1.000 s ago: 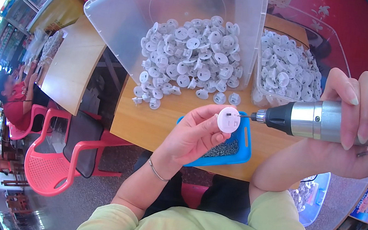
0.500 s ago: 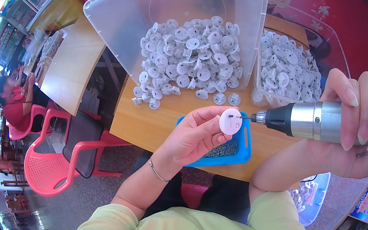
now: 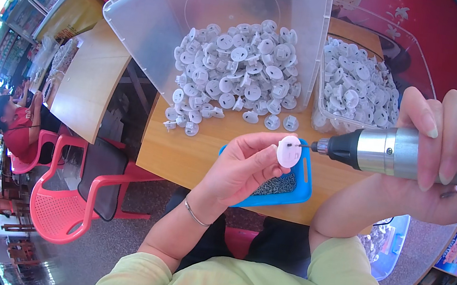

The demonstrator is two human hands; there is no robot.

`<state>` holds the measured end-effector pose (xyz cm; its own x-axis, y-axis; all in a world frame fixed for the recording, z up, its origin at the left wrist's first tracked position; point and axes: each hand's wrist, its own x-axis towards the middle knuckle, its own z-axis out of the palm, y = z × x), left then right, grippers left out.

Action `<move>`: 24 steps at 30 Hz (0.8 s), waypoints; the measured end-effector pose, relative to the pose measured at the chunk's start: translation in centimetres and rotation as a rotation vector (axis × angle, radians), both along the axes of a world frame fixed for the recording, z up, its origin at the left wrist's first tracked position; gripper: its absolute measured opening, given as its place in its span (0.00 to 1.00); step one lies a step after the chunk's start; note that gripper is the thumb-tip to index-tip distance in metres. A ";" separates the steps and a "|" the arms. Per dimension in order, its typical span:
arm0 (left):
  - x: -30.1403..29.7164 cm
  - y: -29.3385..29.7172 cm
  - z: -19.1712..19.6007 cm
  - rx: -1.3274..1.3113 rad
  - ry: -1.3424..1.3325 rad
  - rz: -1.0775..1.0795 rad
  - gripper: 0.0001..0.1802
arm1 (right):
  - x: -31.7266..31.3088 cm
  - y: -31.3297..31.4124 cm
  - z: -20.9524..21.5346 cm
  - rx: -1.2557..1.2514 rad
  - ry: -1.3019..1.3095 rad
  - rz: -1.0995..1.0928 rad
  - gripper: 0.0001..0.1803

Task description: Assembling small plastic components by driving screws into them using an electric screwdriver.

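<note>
Pinched between the thumb and fingers of my left hand (image 3: 231, 169) is a white round plastic part (image 3: 290, 156) with a dark slot in its face. My right hand (image 3: 444, 145) is wrapped round a silver and black electric screwdriver (image 3: 377, 150), held level and pointing left. Its thin bit reaches the face of the part near the slot; whether a screw sits at the tip is too small to tell. Below my left hand is a blue tray (image 3: 304, 178) of small metal screws (image 3: 277, 186), partly covered by that hand.
A tipped clear bin (image 3: 155, 40) spills many white parts (image 3: 238, 69) onto the wooden table (image 3: 181, 151). Another clear box (image 3: 335, 122) of parts stands to its right. A blue-tinted tub (image 3: 397, 245) sits low at right. Pink chairs (image 3: 65, 202) and a seated person (image 3: 20, 126) are at left.
The white part has tilted, so its face now looks narrower and turned more toward the bit. My right hand and the screwdriver have shifted only slightly.
</note>
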<state>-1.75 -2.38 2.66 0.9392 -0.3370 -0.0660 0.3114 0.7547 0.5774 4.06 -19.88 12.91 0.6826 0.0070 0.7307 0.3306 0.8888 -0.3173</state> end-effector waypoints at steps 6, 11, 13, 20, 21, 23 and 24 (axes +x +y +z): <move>-0.2 -0.3 0.5 0.039 -0.008 0.032 0.18 | 0.1 -0.2 -0.1 -0.026 -0.056 0.050 0.19; -0.2 -0.4 0.5 0.049 -0.018 0.047 0.17 | 0.3 0.7 0.1 -0.027 -0.065 0.063 0.19; -0.2 -0.4 0.6 0.089 -0.008 0.043 0.17 | 0.0 0.2 -0.1 -0.028 -0.069 0.069 0.20; -0.2 -0.3 0.3 0.014 -0.032 0.029 0.17 | -0.4 0.7 0.0 -0.029 -0.082 0.092 0.21; -0.2 -0.3 0.3 0.012 -0.031 0.020 0.17 | 0.1 1.0 0.1 -0.029 -0.084 0.096 0.21; -0.3 -0.4 0.6 0.012 -0.013 0.028 0.17 | 0.3 0.4 0.0 -0.031 -0.088 0.101 0.21; -0.4 -0.5 0.6 0.012 0.004 0.035 0.17 | 0.3 0.4 0.0 -0.031 -0.090 0.104 0.21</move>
<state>-2.11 -2.86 3.30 0.9502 -0.3028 -0.0739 0.2871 0.7582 0.5853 4.34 -19.44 12.88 0.6091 0.0981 0.7870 0.2654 0.9099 -0.3188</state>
